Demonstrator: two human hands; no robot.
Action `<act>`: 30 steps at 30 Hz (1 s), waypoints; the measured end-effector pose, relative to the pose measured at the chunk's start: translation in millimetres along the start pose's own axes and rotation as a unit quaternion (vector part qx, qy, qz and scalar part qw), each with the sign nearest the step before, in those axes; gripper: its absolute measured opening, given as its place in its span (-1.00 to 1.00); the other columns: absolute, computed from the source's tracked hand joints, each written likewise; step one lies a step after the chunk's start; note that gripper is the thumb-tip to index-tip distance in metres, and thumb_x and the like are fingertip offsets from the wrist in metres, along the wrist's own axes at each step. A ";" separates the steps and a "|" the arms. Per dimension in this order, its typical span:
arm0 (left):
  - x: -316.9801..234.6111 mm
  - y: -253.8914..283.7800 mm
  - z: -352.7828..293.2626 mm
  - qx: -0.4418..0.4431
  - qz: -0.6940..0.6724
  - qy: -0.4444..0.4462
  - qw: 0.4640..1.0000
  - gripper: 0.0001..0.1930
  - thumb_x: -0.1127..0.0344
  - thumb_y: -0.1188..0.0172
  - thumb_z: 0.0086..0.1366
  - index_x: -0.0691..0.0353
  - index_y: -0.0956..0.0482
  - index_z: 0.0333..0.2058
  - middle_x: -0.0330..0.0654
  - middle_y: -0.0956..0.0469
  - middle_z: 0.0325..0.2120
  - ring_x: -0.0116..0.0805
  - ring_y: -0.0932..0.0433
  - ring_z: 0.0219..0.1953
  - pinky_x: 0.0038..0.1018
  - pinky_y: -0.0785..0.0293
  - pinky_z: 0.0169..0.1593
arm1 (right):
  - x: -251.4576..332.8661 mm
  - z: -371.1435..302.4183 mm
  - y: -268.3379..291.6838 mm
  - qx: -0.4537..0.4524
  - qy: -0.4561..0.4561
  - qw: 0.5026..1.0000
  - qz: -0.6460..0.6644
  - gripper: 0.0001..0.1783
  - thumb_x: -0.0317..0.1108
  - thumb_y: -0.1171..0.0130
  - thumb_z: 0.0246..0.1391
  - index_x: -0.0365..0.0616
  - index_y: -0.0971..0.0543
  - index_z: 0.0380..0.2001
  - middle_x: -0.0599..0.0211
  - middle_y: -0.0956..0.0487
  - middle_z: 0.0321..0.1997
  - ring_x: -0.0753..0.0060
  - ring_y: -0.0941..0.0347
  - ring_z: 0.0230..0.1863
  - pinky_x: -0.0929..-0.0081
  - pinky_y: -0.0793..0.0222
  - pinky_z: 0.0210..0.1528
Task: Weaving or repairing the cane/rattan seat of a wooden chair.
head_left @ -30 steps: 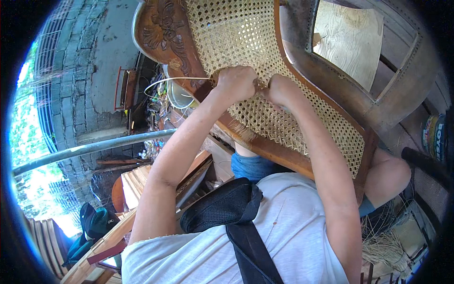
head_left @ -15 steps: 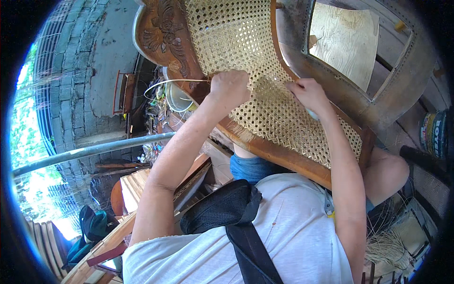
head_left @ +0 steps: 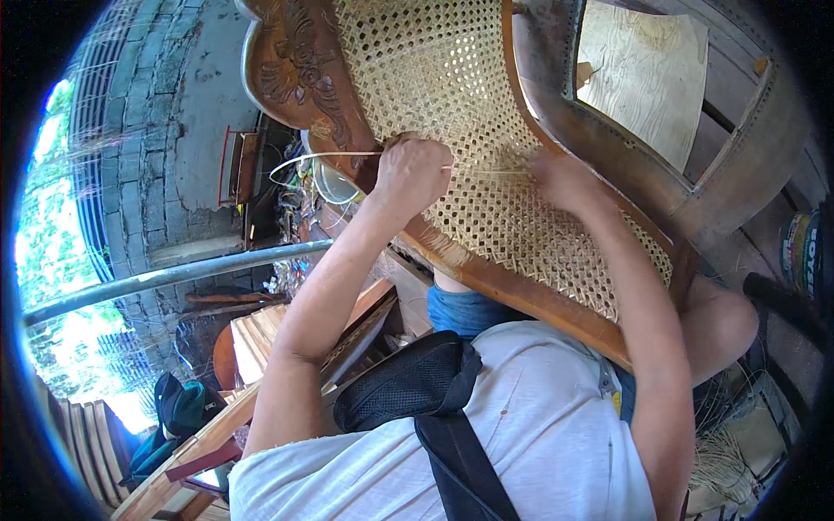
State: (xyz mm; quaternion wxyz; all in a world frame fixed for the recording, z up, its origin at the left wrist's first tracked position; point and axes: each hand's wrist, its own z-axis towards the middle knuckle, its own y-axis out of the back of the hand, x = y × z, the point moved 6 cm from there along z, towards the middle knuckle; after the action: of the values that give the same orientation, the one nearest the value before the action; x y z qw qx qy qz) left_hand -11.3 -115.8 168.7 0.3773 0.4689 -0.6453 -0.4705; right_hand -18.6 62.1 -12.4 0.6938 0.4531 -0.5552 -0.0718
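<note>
A carved wooden chair frame (head_left: 473, 267) with a woven cane panel (head_left: 417, 78) lies across my lap. Over the panel's left part, my left hand (head_left: 413, 176) is closed around a pale cane strand (head_left: 304, 158), whose free end loops out leftward past the frame. A thin stretch of strand also shows between my two hands, just above the weave. To the right, my right hand (head_left: 565, 181) hovers over the cane near the frame's right rail; motion smears its fingers, so their grip cannot be made out.
Another wooden chair frame (head_left: 643, 152) with an open back stands at the upper right. A metal pipe (head_left: 174, 276) crosses on the left, above stacked wooden pieces (head_left: 256, 339). A can (head_left: 799, 252) sits far right, and a bundle of cane strands (head_left: 721, 464) lies lower right.
My right hand has shifted slightly right and down and is now blurred. A taut strand now shows between the hands. My left hand keeps its hold, a little lower.
</note>
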 end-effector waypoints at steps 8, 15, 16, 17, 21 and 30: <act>0.7 5.6 -3.3 -0.062 0.021 -0.036 0.997 -0.93 0.37 -0.14 0.05 0.16 -0.56 -0.45 -0.06 -0.58 -0.48 -0.02 -0.57 -0.33 -0.19 -0.51 -0.18 | -22.1 -55.4 59.6 0.011 -0.144 0.990 0.000 -0.75 -0.30 0.07 0.25 -0.15 -0.33 -0.06 -0.17 -0.59 -0.32 -0.21 -0.53 -0.22 -0.08 -0.39 -0.20; -18.0 -2.1 20.7 -0.087 -0.054 -0.060 0.993 -0.89 0.45 -0.10 0.04 0.25 -0.53 -0.40 0.07 -0.57 -0.36 -0.02 -0.59 -0.19 -0.17 -0.52 -0.12 | -46.1 -70.4 75.4 -0.138 -0.118 0.982 0.055 -0.76 -0.21 0.10 0.32 -0.14 -0.36 -0.14 -0.05 -0.60 -0.33 -0.04 -0.57 -0.36 0.10 -0.44 -0.32; -36.9 -11.8 29.1 -0.065 -0.121 -0.087 0.987 -0.89 0.41 -0.11 0.11 0.25 -0.55 -0.37 0.05 -0.57 -0.36 -0.03 -0.59 -0.21 -0.21 -0.52 -0.15 | -36.0 -75.6 84.6 -0.135 -0.117 0.982 0.055 -0.76 -0.21 0.10 0.32 -0.14 -0.36 -0.14 -0.05 -0.60 -0.33 -0.04 -0.57 -0.36 0.10 -0.44 -0.32; -54.3 -18.9 39.2 -0.048 -0.184 -0.112 0.975 -0.88 0.36 -0.11 0.19 0.25 -0.57 -0.34 0.03 -0.57 -0.36 -0.04 -0.59 -0.23 -0.24 -0.52 -0.19 | -23.8 -76.1 100.8 -0.114 -0.151 0.955 0.228 -0.74 -0.16 0.09 0.33 -0.13 -0.37 -0.15 0.07 -0.58 -0.37 0.18 -0.53 -0.46 0.26 -0.40 -0.42; -92.2 10.8 46.8 0.063 -0.409 -0.046 0.909 -0.60 0.01 -0.02 0.36 0.24 -0.61 -0.18 -0.06 -0.59 -0.29 -0.15 -0.57 -0.24 -0.26 -0.49 -0.16 | 31.7 -70.9 163.8 -0.179 -0.165 0.803 0.544 -0.72 -0.11 0.08 0.35 -0.10 -0.39 -0.19 0.40 -0.49 -0.49 0.69 -0.32 -0.61 0.64 -0.21 -0.64; -5.8 1.9 37.8 -0.032 -0.089 -0.078 0.992 -0.77 0.12 -0.19 0.16 0.13 -0.65 -0.39 -0.02 -0.61 -0.44 -0.06 -0.62 -0.28 -0.15 -0.51 -0.11 | 75.5 -21.1 70.7 0.159 -0.173 0.969 0.070 -0.70 -0.41 -0.08 0.02 -0.27 -0.58 -0.16 -0.11 -0.59 -0.18 -0.03 -0.54 -0.07 0.14 -0.41 0.04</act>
State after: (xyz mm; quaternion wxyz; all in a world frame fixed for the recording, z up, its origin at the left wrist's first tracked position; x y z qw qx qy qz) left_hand -45.2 -100.4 160.0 0.2974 0.4745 -0.6129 -0.5575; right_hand -1.3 69.2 91.5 0.5092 0.4986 -0.7014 -0.0114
